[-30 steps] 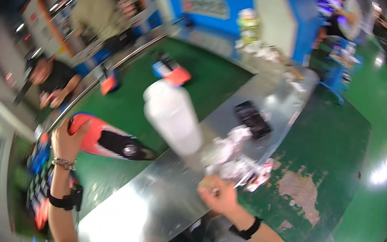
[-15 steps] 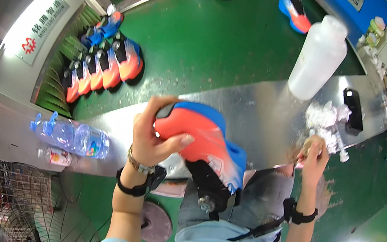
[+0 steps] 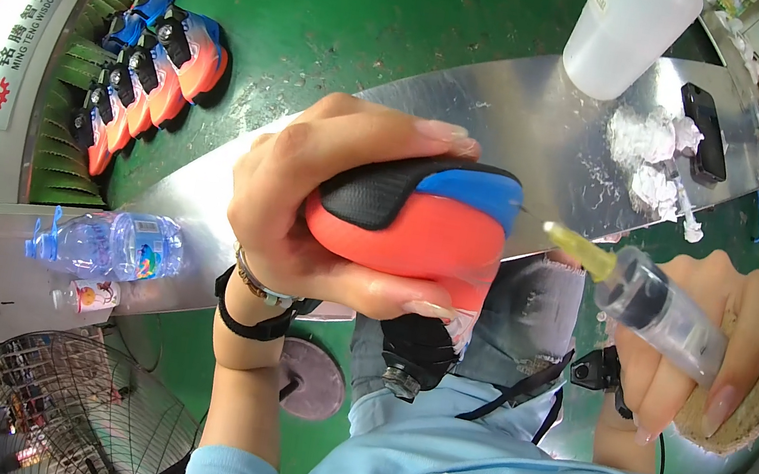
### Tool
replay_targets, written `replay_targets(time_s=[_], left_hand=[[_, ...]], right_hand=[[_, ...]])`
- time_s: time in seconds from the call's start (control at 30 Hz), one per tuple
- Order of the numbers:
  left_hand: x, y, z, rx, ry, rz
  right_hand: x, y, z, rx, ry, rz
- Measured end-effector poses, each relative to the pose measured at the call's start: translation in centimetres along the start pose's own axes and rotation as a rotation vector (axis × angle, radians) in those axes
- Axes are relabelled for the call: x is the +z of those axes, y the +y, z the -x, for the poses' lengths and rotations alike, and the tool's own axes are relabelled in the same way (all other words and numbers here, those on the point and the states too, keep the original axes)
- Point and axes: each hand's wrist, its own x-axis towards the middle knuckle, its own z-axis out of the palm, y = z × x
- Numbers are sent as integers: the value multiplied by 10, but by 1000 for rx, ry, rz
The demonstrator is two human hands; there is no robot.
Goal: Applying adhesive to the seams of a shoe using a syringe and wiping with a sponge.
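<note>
My left hand (image 3: 294, 179) is closed around an orange, blue and black shoe (image 3: 400, 235), fingers over its top and thumb along the near side. The shoe is held up in front of me with its black-tipped toe turned toward the camera. My right hand (image 3: 716, 340) grips a clear syringe (image 3: 673, 328) with a yellow needle hub. A tan fuzzy pad (image 3: 750, 405) is tucked in the same hand, partly behind the fingers. The needle points left at the shoe's blue edge, very close to it; whether it touches, I cannot tell.
Several matching shoes (image 3: 161, 83) line the green belt (image 3: 354, 25) at left. Plastic bottles (image 3: 115, 245) lie on the left ledge, above a wire fan (image 3: 99, 406). A white bottle (image 3: 624, 42), crumpled white paper (image 3: 647, 145) and a black oblong object (image 3: 703, 135) sit on the metal tabletop.
My right hand has come up beside the shoe, bringing the syringe and pad into plain sight. My left hand has raised and turned the shoe. The view has shifted.
</note>
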Motion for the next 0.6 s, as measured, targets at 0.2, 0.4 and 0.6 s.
replay_targets(time_s=[0.2,0.4,0.6], left_hand=[[2,-5,-4,41,-88,-68],[10,-2,-6,-35,-95,-73],[6,-6,-5,-78,-142,-98]], right_hand=[[-3,7,-13,32,-69,55],[-14,4,-17,117,-91,79],[-25,10,-15,76,-83,76]])
